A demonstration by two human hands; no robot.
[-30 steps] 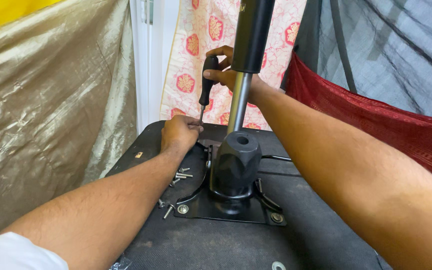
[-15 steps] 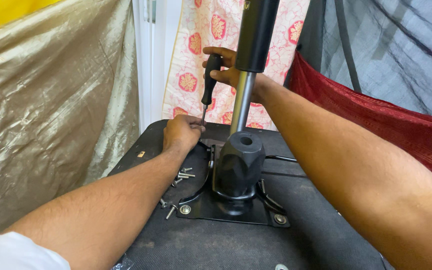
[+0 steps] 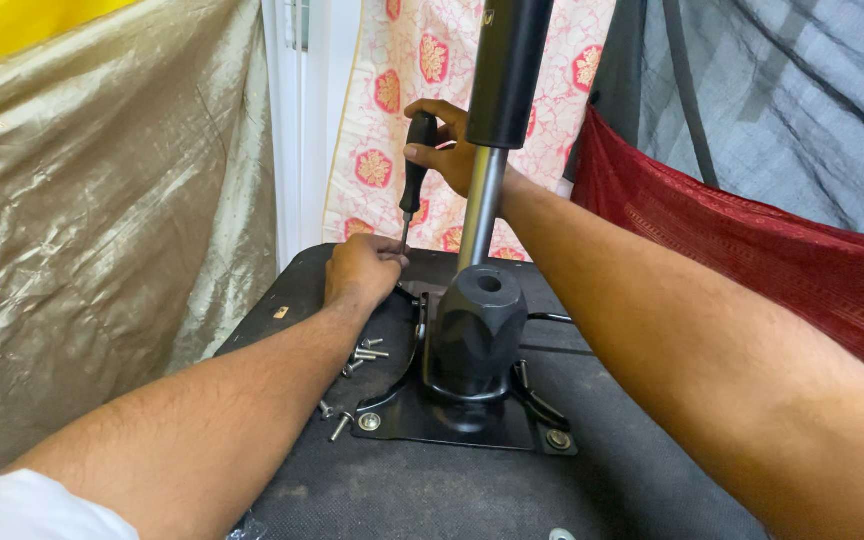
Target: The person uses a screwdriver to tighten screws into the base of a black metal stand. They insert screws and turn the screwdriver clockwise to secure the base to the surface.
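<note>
Black-handled, the screwdriver [image 3: 413,172] stands upright, gripped in the closed right hand [image 3: 449,145] just behind the grey metal column [image 3: 482,205]. Its thin shaft runs down to the left hand [image 3: 362,268], whose fingers curl shut around the tip at the far edge of the black metal plate [image 3: 452,420] — what they pinch there cannot be made out. The plate lies on the black upturned seat [image 3: 432,495]. Loose screws [image 3: 357,360] lie scattered beside the left forearm — near the plate's edge.
</note>
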